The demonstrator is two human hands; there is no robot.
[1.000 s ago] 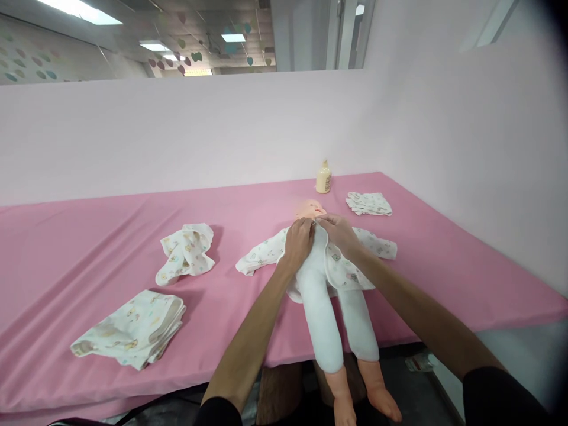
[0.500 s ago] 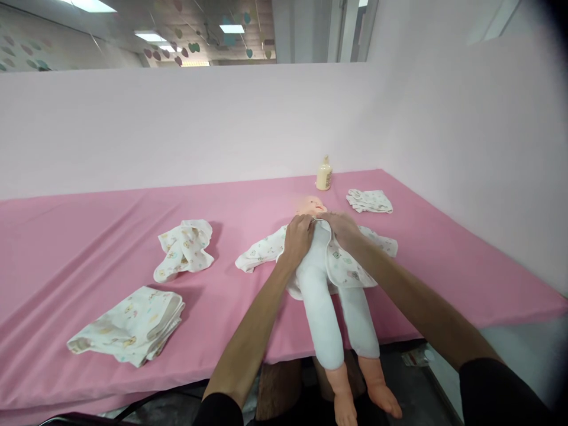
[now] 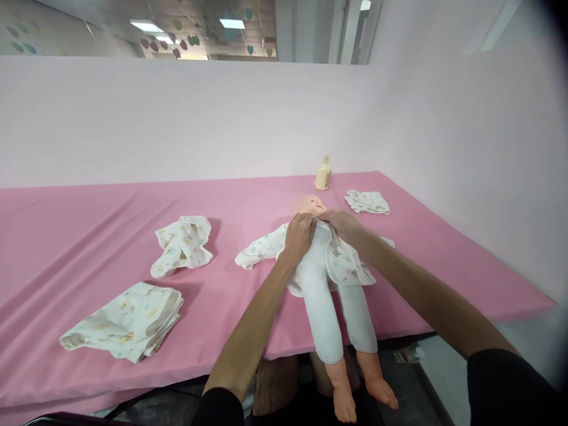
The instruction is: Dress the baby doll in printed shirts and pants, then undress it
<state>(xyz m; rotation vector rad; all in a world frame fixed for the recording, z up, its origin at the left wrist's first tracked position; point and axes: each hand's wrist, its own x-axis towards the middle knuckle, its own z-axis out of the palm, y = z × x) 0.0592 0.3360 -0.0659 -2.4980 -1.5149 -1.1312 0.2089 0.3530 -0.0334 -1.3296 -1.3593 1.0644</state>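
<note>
Cream bottle [image 3: 323, 177], label [image 3: 327, 178] illegible, beyond jacket [image 3: 348, 263] in grip of left hand [image 3: 299, 235] and right hand [image 3: 345, 226].

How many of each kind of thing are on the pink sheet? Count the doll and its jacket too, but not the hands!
Doll: 1
Patterned jacket on the doll: 1
Loose patterned cloths: 3
Bottle: 1
Total: 6
</note>
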